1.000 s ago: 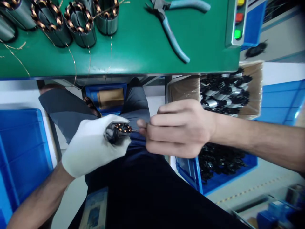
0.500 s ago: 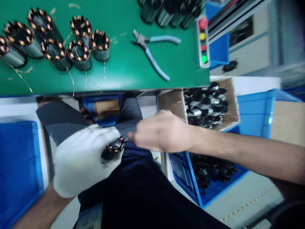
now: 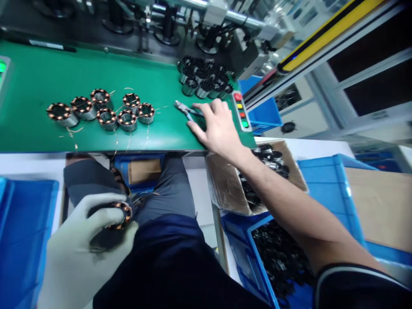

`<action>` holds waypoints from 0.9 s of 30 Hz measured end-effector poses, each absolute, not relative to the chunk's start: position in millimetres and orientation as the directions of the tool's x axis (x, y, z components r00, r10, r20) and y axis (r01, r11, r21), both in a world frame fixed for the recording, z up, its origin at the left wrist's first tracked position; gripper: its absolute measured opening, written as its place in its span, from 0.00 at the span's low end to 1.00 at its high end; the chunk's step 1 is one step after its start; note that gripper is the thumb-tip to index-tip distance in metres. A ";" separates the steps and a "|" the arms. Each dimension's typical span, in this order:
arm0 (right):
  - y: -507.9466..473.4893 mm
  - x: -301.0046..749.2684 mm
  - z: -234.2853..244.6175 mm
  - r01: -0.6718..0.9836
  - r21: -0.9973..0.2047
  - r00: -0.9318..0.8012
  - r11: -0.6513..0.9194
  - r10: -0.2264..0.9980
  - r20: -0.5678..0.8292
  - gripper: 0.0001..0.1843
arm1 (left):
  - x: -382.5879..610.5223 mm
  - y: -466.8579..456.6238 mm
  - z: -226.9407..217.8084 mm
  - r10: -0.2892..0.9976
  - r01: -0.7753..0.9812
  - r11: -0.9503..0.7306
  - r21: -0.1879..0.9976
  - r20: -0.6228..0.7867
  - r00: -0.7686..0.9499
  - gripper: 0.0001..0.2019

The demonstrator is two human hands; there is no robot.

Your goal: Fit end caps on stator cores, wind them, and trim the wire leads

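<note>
shifted up to the green table [image 3: 167,137], bare right hand [image 3: 220,128] spreads its fingers apart over blue-handled metal pliers [image 3: 183,107]; white-gloved left hand [image 3: 80,249], clamped round a dark copper-wound cylinder [image 3: 126,213] nearer the body, should stay steady.

Place: factory workshop, where I work
Green surface [image 3: 172,137]: copper-wound cores [image 3: 127,125] clustered before me
Machinery [image 3: 169,25]: rods [image 3: 237,17] and posts [image 3: 116,17] behind the surface
Button box [image 3: 240,111]: red, yellow, green, on my right
Blue crate [image 3: 238,240]: heaped black parts [image 3: 280,253]
</note>
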State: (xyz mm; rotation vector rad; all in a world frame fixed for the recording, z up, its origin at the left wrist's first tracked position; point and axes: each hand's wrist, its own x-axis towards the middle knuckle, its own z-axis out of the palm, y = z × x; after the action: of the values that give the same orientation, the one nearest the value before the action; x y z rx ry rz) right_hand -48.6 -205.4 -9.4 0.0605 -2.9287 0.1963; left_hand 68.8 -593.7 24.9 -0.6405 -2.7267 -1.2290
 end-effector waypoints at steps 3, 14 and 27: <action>-200.6 -46.2 -16.8 -0.049 -0.254 -0.965 0.966 0.020 0.263 0.35 | 73.8 -589.5 39.6 0.333 0.449 0.621 0.642 0.302 -0.893 0.06; -315.5 101.9 11.1 -0.231 -0.882 -0.949 0.411 -0.296 0.111 0.32 | 77.5 -594.4 29.6 0.222 0.385 0.698 0.604 0.329 -0.918 0.13; -361.7 100.6 -33.7 -0.045 -0.984 -0.952 0.173 -0.305 -0.010 0.41 | 54.4 -598.7 -1.4 0.277 0.320 0.697 0.642 0.171 -0.946 0.11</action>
State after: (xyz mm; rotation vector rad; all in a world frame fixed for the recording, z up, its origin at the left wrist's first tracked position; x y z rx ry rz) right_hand 100.6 -361.7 -33.7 0.3874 -2.5536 2.1297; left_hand 54.4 -598.7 -1.4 -0.4992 -2.8372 -1.0908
